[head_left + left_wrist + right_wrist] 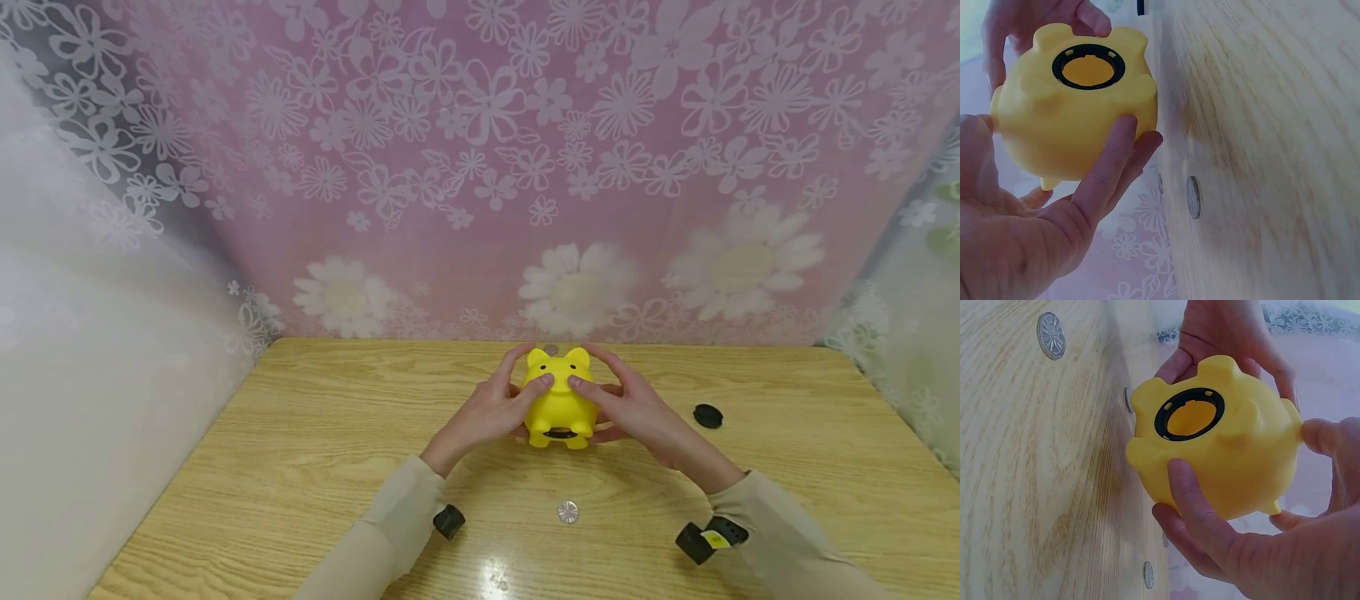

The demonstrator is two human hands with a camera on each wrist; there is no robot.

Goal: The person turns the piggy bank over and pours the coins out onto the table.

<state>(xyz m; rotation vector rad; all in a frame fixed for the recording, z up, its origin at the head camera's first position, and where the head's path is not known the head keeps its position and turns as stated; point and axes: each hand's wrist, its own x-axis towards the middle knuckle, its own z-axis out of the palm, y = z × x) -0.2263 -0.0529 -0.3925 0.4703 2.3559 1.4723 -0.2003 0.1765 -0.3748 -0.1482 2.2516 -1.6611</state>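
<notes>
Yellow and glossy, a pig-shaped bank (562, 410) sits between both hands, its face toward the person. The left hand (486, 412) and right hand (639, 410) grip its sides, thumbs meeting the snout. A black ring (1120, 67) frames its belly opening. On the wooden table (337, 408), a black disc (708, 416) lies right of the right hand; a silver coin (567, 512) lies nearer the person than the hands.
</notes>
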